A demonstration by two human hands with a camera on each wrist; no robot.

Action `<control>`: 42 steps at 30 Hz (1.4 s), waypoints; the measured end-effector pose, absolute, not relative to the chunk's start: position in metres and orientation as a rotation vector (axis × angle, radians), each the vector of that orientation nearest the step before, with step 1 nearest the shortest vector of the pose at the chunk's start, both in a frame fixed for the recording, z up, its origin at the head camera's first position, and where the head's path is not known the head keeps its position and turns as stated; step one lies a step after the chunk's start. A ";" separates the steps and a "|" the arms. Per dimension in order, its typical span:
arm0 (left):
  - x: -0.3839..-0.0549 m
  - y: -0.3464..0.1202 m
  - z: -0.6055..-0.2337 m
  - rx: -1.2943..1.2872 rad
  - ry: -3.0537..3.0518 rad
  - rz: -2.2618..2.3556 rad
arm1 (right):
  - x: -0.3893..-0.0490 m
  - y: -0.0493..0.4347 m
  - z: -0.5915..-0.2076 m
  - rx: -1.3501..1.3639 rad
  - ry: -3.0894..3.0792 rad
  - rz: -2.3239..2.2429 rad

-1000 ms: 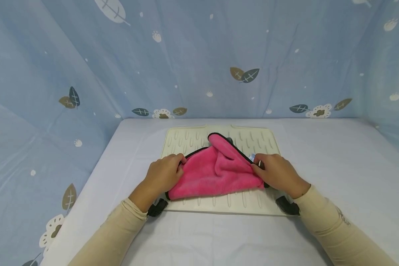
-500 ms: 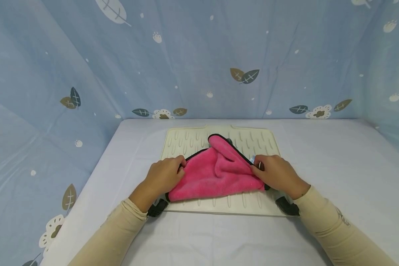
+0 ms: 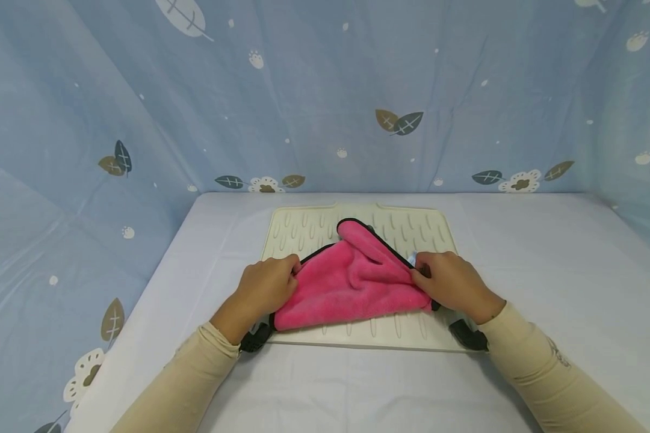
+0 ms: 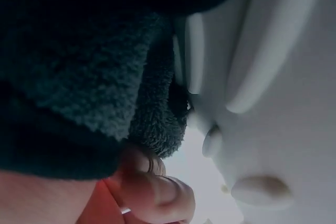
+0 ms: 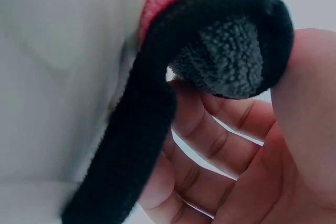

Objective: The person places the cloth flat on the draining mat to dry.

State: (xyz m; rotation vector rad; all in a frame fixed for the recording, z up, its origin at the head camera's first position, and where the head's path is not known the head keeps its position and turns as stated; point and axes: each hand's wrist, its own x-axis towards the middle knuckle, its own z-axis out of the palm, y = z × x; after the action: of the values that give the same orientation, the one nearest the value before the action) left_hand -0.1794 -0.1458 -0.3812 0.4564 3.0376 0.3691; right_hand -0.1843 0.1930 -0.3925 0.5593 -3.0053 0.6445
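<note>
A pink plush cloth with black edging lies bunched over a cream ridged mat. My left hand pinches the cloth's left side, and my right hand grips its right side. One corner of the cloth is folded up at the top middle. In the left wrist view the cloth's dark grey underside hangs beside my fingertips. The right wrist view shows black edging and a grey fold within my curled fingers.
The mat lies on a white-covered table. A blue curtain with leaf and flower prints stands behind and to the left. Black wrist-camera mounts sit under both wrists, near the mat's front corners.
The cloth's front edge and left side have shifted slightly toward me. My left hand has lowered a little with it; the right hand has barely moved.
</note>
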 end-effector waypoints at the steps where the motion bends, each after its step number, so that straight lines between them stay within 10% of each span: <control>1: -0.179 -0.146 -0.381 0.451 3.033 0.367 | -0.184 0.193 -0.392 0.558 -3.005 0.643; 42: -0.181 -0.146 -0.378 0.328 3.103 0.352 | -0.184 0.195 -0.392 0.510 -3.011 0.654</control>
State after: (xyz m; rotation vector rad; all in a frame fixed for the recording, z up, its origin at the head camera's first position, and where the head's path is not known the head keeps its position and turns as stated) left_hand -0.1809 -0.1458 -0.3777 0.3279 3.1029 0.3518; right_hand -0.1841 0.1951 -0.3919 0.5102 -3.0114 0.6541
